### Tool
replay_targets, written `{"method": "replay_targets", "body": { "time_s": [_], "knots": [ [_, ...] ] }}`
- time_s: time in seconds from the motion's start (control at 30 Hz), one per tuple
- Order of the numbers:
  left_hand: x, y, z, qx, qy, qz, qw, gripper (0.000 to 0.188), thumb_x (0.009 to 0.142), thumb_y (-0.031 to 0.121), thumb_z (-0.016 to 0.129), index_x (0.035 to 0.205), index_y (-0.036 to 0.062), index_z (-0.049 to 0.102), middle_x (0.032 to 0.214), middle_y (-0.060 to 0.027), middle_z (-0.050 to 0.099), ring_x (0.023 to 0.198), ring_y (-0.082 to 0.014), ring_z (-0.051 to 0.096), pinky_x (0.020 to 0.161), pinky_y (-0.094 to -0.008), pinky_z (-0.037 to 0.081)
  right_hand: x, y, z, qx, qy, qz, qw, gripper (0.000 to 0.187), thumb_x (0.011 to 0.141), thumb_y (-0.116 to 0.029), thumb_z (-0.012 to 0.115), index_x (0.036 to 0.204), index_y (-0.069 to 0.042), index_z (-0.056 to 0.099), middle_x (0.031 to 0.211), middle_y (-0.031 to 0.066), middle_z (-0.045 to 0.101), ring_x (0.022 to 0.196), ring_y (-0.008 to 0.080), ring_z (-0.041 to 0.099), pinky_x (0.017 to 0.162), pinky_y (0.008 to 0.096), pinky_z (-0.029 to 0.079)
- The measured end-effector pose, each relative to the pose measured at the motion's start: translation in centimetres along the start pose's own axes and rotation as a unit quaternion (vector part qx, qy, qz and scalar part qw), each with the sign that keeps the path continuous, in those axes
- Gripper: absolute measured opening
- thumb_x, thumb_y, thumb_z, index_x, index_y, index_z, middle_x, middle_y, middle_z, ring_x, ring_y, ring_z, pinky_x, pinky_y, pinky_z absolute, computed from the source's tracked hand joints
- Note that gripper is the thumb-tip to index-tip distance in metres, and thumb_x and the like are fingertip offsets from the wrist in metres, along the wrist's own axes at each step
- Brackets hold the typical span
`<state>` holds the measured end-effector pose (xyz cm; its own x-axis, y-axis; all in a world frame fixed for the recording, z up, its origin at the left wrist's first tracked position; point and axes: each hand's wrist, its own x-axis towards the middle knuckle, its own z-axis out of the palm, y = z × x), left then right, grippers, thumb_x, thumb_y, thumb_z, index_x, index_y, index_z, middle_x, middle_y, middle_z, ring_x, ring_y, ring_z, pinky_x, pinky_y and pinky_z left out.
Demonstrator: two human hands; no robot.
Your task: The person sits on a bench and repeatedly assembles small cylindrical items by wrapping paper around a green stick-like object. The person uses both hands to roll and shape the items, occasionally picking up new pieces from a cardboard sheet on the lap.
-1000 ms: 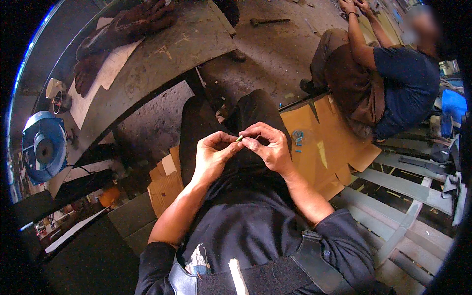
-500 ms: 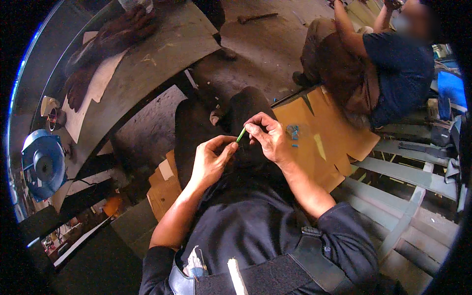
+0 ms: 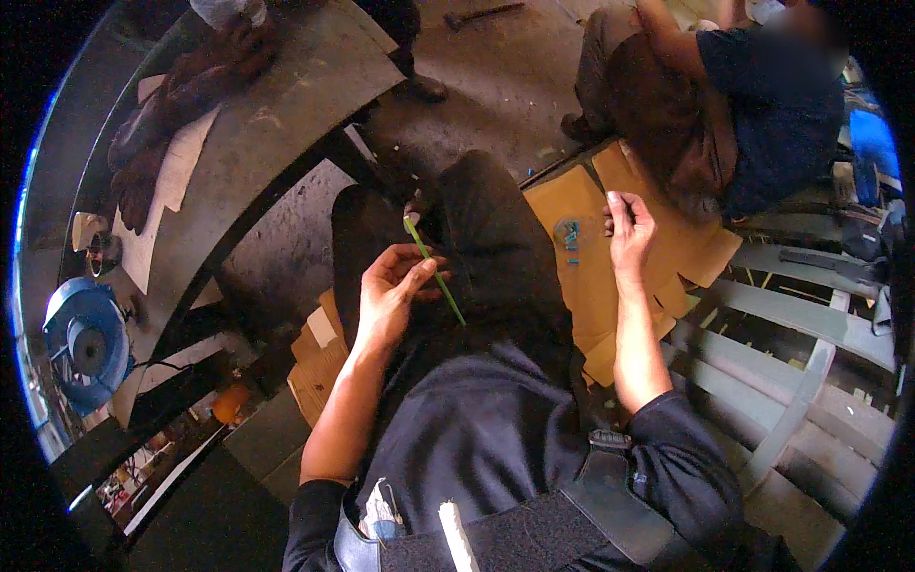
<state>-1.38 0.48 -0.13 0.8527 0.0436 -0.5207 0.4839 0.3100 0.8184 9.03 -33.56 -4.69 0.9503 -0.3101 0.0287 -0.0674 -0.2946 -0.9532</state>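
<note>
In my left hand [image 3: 389,291], thumb and fingertips pinch a thin green stick [image 3: 451,298] over my lap. The stick slants, its far end up and left, its near end toward my belly. My right hand [image 3: 631,236] is away to the right, above a sheet of brown cardboard [image 3: 586,324]. Its fingers are curled with the thumb against them; whether anything small is between them I cannot make out. Several small blue pieces [image 3: 569,235] lie on the cardboard just left of that hand.
A curved grey table [image 3: 315,71] at the left carries dark gloves [image 3: 143,181], a cup [image 3: 103,255] and a blue fan [image 3: 89,345]. Another person [image 3: 772,124] sits at the far right. Grey metal slats [image 3: 762,315] stand on the right. A rusty bolt-like rod [image 3: 481,15] lies on the floor.
My hands have parted: the right has left the green stick and moved right over the cardboard. The left keeps the stick, which now shows at greater length and tilts the other way.
</note>
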Motion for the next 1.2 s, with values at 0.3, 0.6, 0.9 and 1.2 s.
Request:
{"method": "replay_targets", "body": {
  "time_s": [0.3, 0.6, 0.9, 1.2],
  "knots": [
    [-0.1, -0.3, 0.0, 0.04, 0.062, 0.012, 0.997, 0.028, 0.094, 0.019, 0.066, 0.116, 0.0028, 0.062, 0.097, -0.0052, 0.064, 0.082, -0.0132, 0.062, 0.078, -0.0266, 0.051, -0.1, 15.1, -7.7, -0.213, -0.142, 0.06, 0.965, 0.019, 0.085, -0.014, 0.072, 0.098, 0.0, 0.07, 0.088, 0.0097, 0.073, 0.077, 0.0149, 0.064, 0.074, 0.0331, 0.052],
    [0.4, -1.4, 0.3, 0.098, 0.03, 0.024, 0.994, 0.029, 0.095, 0.023, 0.064, 0.117, 0.004, 0.062, 0.087, -0.0035, 0.062, 0.068, -0.0104, 0.056, 0.062, -0.0249, 0.048, -5.3, 15.6, -5.6, -0.392, -0.202, -0.129, 0.888, 0.029, 0.083, -0.024, 0.072, 0.108, -0.01, 0.069, 0.097, 0.0113, 0.066, 0.087, 0.0299, 0.066, 0.077, 0.0393, 0.053],
    [0.5, -1.3, 1.3, 0.151, 0.043, 0.033, 0.987, 0.026, 0.092, 0.026, 0.049, 0.102, 0.0054, 0.062, 0.073, -0.0006, 0.057, 0.057, -0.0074, 0.044, 0.052, -0.0225, 0.031, -6.7, 15.5, -5.2, -0.328, -0.049, 0.014, 0.943, 0.03, 0.084, -0.029, 0.073, 0.103, -0.006, 0.068, 0.093, 0.0136, 0.067, 0.083, 0.0297, 0.066, 0.075, 0.0403, 0.053],
    [1.3, -0.7, 1.9, 0.174, 0.036, 0.027, 0.984, 0.028, 0.096, 0.026, 0.052, 0.111, 0.0042, 0.063, 0.072, -0.0005, 0.056, 0.055, -0.0062, 0.043, 0.05, -0.0212, 0.03, -0.5, 10.0, -4.4, -0.211, -0.073, -0.029, 0.974, 0.03, 0.081, -0.024, 0.077, 0.101, -0.002, 0.07, 0.099, 0.0105, 0.071, 0.08, 0.0211, 0.067, 0.072, 0.0343, 0.053]
  ]
}}
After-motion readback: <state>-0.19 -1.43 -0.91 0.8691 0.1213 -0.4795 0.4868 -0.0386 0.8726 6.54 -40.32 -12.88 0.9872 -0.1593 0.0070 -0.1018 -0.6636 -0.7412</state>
